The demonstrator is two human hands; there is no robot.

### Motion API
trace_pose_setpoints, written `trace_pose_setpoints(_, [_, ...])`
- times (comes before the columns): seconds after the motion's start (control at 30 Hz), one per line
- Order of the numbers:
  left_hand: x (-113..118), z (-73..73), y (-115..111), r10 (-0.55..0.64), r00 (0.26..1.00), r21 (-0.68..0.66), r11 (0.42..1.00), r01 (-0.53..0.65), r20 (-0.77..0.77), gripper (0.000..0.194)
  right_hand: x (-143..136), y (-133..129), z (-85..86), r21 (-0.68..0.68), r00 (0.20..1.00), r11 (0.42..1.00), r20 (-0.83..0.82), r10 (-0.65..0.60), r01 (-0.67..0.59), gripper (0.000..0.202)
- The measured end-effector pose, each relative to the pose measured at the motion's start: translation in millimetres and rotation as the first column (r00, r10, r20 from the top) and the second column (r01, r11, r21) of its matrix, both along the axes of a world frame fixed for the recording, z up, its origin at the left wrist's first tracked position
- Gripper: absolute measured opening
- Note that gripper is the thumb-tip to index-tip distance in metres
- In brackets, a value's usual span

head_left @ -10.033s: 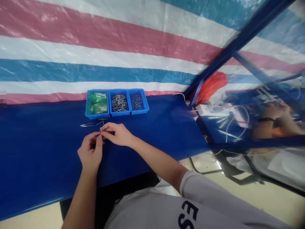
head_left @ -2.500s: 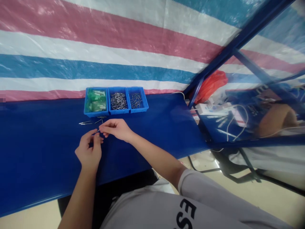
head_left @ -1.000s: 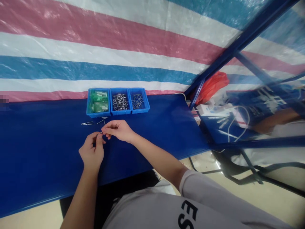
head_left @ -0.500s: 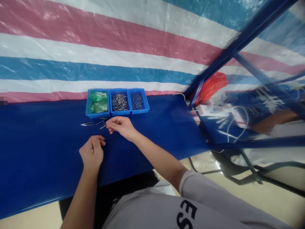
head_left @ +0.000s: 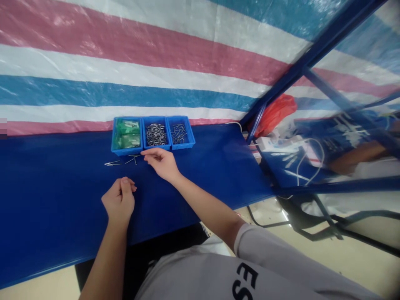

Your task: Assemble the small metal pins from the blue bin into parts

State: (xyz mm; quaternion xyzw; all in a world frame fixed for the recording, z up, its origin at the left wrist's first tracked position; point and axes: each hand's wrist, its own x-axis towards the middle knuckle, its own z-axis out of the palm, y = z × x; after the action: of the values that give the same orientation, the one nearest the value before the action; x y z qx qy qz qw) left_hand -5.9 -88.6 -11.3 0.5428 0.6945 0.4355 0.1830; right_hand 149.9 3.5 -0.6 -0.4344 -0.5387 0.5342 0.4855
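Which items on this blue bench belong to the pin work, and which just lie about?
In use: right hand; left hand; loose metal pins; middle blue bin of metal pins.
Lying about: red plastic bag; white cables.

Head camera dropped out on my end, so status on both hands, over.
Left hand curled, off the pins. Right hand stretched to the loose metal pins before the blue bins; whether it grips one, can't tell. Nothing between.

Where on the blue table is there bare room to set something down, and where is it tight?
Bare blue table lies left of the left hand, and also right of the three blue bins, out to the table's right edge. It is crowded between the bins and the right hand, where loose metal pins lie scattered.
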Motion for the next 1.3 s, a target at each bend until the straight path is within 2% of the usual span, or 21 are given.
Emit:
trace_pose_setpoints(0.03, [0.3, 0.4, 0.2, 0.003, 1.000, 0.002, 1.000, -0.003, 0.000, 0.039, 0.3, -2.4, -0.6, 0.093, 0.985, 0.992, 0.158, 0.068, -0.084, 0.018])
trace_pose_setpoints(0.1, [0.7, 1.2, 0.3, 0.007, 1.000, 0.005, 1.000, -0.007, -0.004, 0.038, 0.7, -7.4, -1.7, 0.223, 0.878, 0.932, 0.450, 0.162, -0.287, 0.023])
trace_pose_setpoints(0.17, [0.9, 1.8, 0.3, 0.006, 1.000, 0.007, 1.000, -0.006, -0.021, 0.037, 0.6, -11.7, -2.8, 0.252, 0.754, 0.875, 0.634, 0.174, -0.413, 0.033])
trace_pose_setpoints(0.27, [0.6, 1.6, 0.2, 0.000, 0.999, 0.014, 1.000, 0.001, -0.042, 0.037, -0.2, -14.6, -4.3, 0.256, 0.651, 0.845, 0.746, 0.136, -0.470, 0.031])
trace_pose_setpoints(0.37, [0.3, 0.2, 0.4, 0.004, 0.999, 0.017, 1.000, -0.003, -0.034, 0.037, -1.0, -12.8, -5.9, 0.288, 0.653, 0.838, 0.750, 0.103, -0.463, 0.024])
trace_pose_setpoints(0.57, [-1.8, -1.8, 0.3, -0.003, 1.000, 0.010, 1.000, 0.003, -0.023, 0.036, -2.7, -9.3, -8.3, 0.316, 0.701, 0.816, 0.698, 0.146, -0.484, 0.026])
trace_pose_setpoints(0.73, [-2.2, -1.2, 0.5, -0.010, 0.999, 0.000, 1.000, 0.010, -0.041, 0.031, -4.6, -14.1, -5.8, 0.299, 0.731, 0.850, 0.668, 0.137, -0.433, 0.032])
trace_pose_setpoints(0.8, [-0.8, -1.5, 1.6, -0.005, 0.999, 0.009, 1.000, 0.005, -0.038, 0.026, -5.9, -16.3, -5.5, 0.298, 0.778, 0.871, 0.613, 0.139, -0.391, 0.031])
trace_pose_setpoints(0.87, [1.0, -2.0, 3.0, 0.000, 0.999, 0.045, 0.999, 0.002, -0.035, 0.024, -7.6, -18.0, -6.5, 0.267, 0.863, 0.909, 0.477, 0.165, -0.321, 0.023])
trace_pose_setpoints(0.97, [3.0, -2.6, 4.9, -0.017, 0.999, 0.105, 0.994, 0.020, -0.029, 0.027, -10.1, -18.7, -9.6, 0.143, 0.967, 0.964, 0.159, 0.201, -0.223, 0.017])
trace_pose_setpoints(1.1, [2.6, -3.5, 5.3, -0.045, 0.999, 0.139, 0.989, 0.049, -0.030, 0.026, -11.2, -15.7, -12.2, 0.018, 0.962, 0.975, -0.160, 0.221, -0.221, 0.029])
trace_pose_setpoints(1.17, [2.0, -4.1, 5.0, -0.052, 0.998, 0.149, 0.987, 0.056, -0.024, 0.024, -11.0, -13.9, -12.3, -0.026, 0.946, 0.971, -0.230, 0.227, -0.239, 0.033])
trace_pose_setpoints(1.3, [1.0, -6.2, 4.9, -0.058, 0.998, 0.152, 0.987, 0.058, -0.004, 0.020, -10.4, -12.4, -11.0, -0.059, 0.936, 0.965, -0.265, 0.231, -0.255, 0.034])
